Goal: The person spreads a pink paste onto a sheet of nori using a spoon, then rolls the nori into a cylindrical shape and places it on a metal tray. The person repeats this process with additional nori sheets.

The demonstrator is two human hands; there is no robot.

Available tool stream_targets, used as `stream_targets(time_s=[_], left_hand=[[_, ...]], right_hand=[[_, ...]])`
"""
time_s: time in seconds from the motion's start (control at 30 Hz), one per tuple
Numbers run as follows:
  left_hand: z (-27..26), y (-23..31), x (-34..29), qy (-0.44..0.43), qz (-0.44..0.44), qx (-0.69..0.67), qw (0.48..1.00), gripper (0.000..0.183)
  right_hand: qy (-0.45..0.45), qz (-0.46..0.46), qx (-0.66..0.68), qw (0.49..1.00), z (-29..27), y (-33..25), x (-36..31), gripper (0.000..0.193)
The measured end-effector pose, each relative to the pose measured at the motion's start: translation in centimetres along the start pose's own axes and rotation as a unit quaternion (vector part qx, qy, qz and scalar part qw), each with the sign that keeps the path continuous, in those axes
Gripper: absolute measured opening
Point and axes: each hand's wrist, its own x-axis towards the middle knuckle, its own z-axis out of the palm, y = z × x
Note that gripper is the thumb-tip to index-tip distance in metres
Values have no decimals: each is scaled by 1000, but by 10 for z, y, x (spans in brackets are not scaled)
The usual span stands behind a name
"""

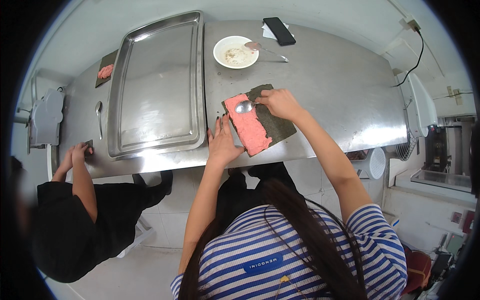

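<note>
A dark green seaweed sheet [280, 127] lies on the steel table in front of me, its left part covered by a band of pink minced-meat paste [252, 132]. My right hand [280, 104] grips the handle of a metal spoon [244, 107]. The spoon's bowl rests on the paste near the far end of the band. My left hand [222, 142] lies beside the sheet's left edge, fingers spread, the thumb close to the paste. Beyond the sheet stands a white bowl [218, 51] with a cloudy liquid in it, and a second spoon [272, 52] leans over its rim.
A large steel tray [155, 90] stands left of me. Past it lie another spoon [99, 120] and a seaweed piece [99, 80] with pink paste. A co-worker's hands [77, 152] hold something dark at the table's left. A black phone [279, 31] lies on paper at the back.
</note>
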Motion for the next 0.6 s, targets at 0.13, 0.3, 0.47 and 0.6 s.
stream_targets(time_s=[0.13,0.3,0.47,0.6], left_hand=[[2,-1,1,0,0,7,1000,115],[-2,2,0,-2,1,6,1000,114],[2,-1,1,3,1,9,1000,114],[0,2,1,-6,-7,6,1000,115]], right_hand=[[12,0,-9,1000,2,3,14,29],[30,12,-11,999,8,12,25,26],[10,59,-27,998,0,23,21,23],[3,101,0,995,-10,17,16,25]])
